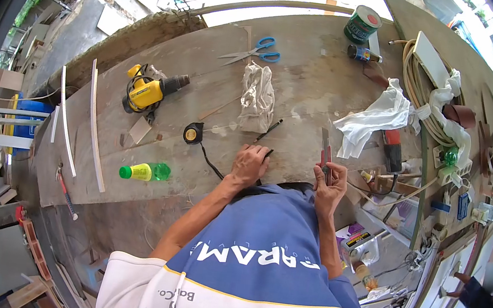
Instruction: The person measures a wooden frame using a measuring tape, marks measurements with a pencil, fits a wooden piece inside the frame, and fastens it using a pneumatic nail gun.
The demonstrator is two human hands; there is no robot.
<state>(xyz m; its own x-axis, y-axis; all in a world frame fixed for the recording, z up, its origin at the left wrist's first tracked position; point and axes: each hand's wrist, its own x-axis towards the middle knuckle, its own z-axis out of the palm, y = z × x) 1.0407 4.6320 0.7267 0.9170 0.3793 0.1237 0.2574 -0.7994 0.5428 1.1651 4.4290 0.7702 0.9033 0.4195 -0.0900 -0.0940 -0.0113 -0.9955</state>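
Observation:
In my right hand [330, 187] is a utility knife [326, 154] with a red and grey body, its blade pointing away from me. My left hand [250, 164] rests at the near edge of the wooden table, fingers curled down; a small dark thing shows beside its thumb, too hidden to name. Just beyond those fingers lies a black pencil [269, 131]. To the left sits a black tape measure [193, 133], its dark strap running toward my left wrist. A crumpled off-white cloth [257, 98] lies farther back.
A yellow heat gun [146, 92], a green bottle [146, 171] and blue-handled scissors [258, 51] lie on the table [302, 99]. Long pale strips [97, 129] are at left. On the right are a white cloth [380, 114], a red-and-black power tool [392, 151], coiled hose and a can [362, 24].

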